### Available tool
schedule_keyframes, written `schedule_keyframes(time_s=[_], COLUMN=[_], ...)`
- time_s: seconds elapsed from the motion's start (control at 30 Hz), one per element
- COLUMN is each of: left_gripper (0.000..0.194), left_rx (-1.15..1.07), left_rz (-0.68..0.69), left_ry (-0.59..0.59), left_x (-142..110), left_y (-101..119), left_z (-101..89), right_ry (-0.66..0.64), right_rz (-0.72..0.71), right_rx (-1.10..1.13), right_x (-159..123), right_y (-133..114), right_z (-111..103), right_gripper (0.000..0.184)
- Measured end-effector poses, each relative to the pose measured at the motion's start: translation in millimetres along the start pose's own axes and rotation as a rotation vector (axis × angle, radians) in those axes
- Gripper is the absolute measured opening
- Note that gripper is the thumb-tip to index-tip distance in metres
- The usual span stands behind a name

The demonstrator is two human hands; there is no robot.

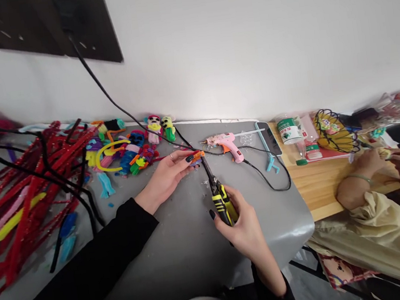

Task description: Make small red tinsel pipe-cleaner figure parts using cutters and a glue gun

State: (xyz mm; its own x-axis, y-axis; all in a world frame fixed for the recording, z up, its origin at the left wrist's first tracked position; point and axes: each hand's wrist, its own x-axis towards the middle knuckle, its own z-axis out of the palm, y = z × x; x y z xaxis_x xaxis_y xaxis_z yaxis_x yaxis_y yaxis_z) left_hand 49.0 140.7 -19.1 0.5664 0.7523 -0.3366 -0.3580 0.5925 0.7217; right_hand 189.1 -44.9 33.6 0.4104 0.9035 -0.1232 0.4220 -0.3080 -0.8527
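My left hand [168, 175] pinches a small orange and purple pipe-cleaner piece [197, 157] above the grey table [183, 249]. Wrapped round the yellow and black handles of long-nose pliers [221, 201] is my right hand [241, 218]. The pliers' jaws point away from me and reach the orange end of the piece; whether they grip it is too small to tell. Just beyond lies a pink glue gun [226, 145] with a clear stick in its back. Left of my left hand are several colourful pipe-cleaner figures [137, 148] and a bent yellow pipe cleaner [108, 159].
A heap of red pipe cleaners [28, 205] covers the left side. A black cord [105, 91] runs from the wall socket panel [86, 27] across the table. A phone [270, 139] lies at the right edge. On the wooden table are a bottle [290, 130] and a co-worker's hands [369, 165].
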Motion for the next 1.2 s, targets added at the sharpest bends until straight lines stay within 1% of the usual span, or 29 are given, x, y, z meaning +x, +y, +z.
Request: schedule_keyframes(time_s=[0.13, 0.23, 0.43, 0.6, 0.77, 0.97, 1.07, 1.2], left_gripper=[0.035, 0.037, 0.043, 0.045, 0.045, 0.047, 0.049, 0.050], left_rx=[0.070, 0.094, 0.094, 0.069, 0.069, 0.054, 0.064, 0.088], left_rz=[-0.005, 0.002, 0.019, 0.012, 0.001, -0.022, -0.002, 0.059], left_ry=[-0.002, -0.012, 0.002, 0.008, -0.010, -0.017, -0.023, 0.001], left_x=[-1, -1, -1, -2, -2, -3, -3, -4], left_y=[-1, -3, -5, -4, -1, 1, 2, 2], left_z=[-2.8, -3.8, -4.8, -4.2, -3.4, -2.5, -1.5, 0.0], right_ry=[0.008, 0.024, 0.052, 0.052, 0.047, 0.069, 0.082, 0.091], right_rz=[0.009, 0.004, 0.015, 0.039, 0.053, 0.035, 0.006, -0.010], right_rx=[-0.030, -0.046, -0.059, -0.014, -0.044, -0.089, -0.114, -0.131], right_x=[-2, -4, -5, -5, -5, -6, -7, -9], right_y=[-1, 0, 5, 6, 5, 12, 14, 12], right_z=[-3, -5, -4, -4, -7, -7, -10, -13], right_gripper=[0.049, 0.051, 0.050, 0.047, 0.045, 0.042, 0.046, 0.055])
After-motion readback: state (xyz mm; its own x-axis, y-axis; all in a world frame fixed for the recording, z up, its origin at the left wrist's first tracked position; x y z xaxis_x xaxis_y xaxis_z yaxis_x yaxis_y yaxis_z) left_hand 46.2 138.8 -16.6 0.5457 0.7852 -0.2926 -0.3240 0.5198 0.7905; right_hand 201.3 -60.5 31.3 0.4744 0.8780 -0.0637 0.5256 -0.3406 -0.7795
